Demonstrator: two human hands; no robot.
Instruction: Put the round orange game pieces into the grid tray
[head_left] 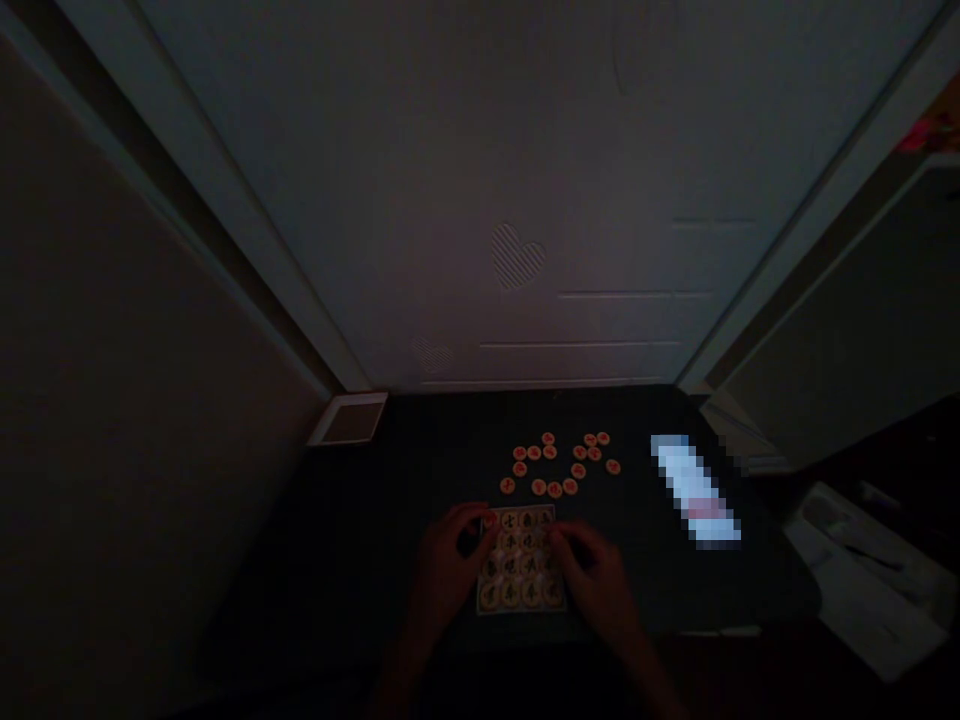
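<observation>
Fingers of the left hand bend around a red-marked piece at the top left corner of a small tray, low in the middle of the frame. It is too dark to tell if they grip it. The right hand has its fingers bent close together at the tray's right edge; I can't tell if they hold anything. Rows of round pieces with black signs sit in the tray. Just above, loose round pieces with red signs lie on the dark surface. A bright, blurry screen lies to their right. Behind, a pale panel has a striped heart.
</observation>
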